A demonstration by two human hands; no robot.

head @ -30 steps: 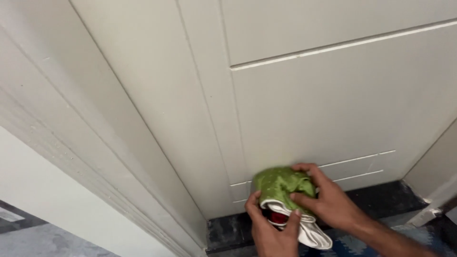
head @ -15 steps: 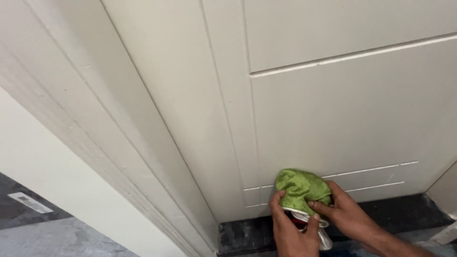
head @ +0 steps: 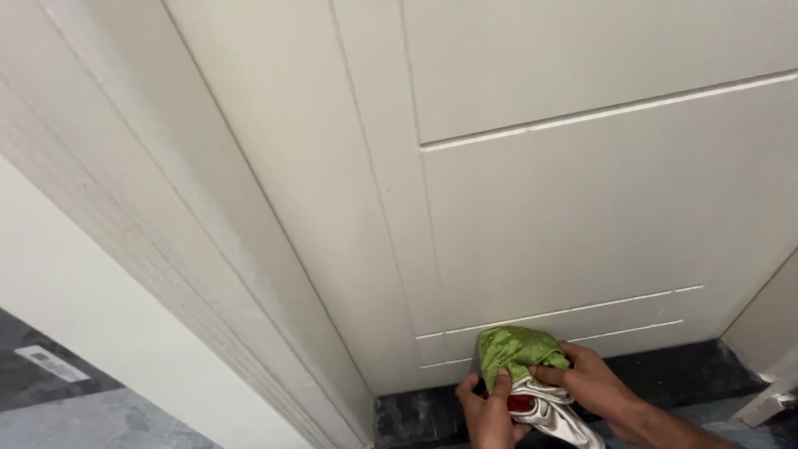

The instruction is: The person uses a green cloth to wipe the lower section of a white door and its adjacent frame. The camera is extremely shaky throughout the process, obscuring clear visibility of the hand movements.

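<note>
A crumpled green cloth [head: 515, 351] is pressed low against the white panelled door [head: 582, 216], close to its bottom edge. My right hand [head: 586, 384] grips the cloth from the right side. Below it, my left hand [head: 486, 411] holds a white spray bottle with a red part [head: 544, 409], and its fingers also touch the cloth's lower edge. The bottle is mostly hidden by both hands and the cloth.
A white door frame [head: 166, 249] runs diagonally down the left. A dark stone threshold [head: 665, 374] lies under the door. Grey floor tiles [head: 75, 407] show at the lower left, and a white wall edge [head: 769, 333] stands at the right.
The view has shifted, so the hands, cloth and bottle now sit further right and lower in the frame. Both hands still hold the same things.
</note>
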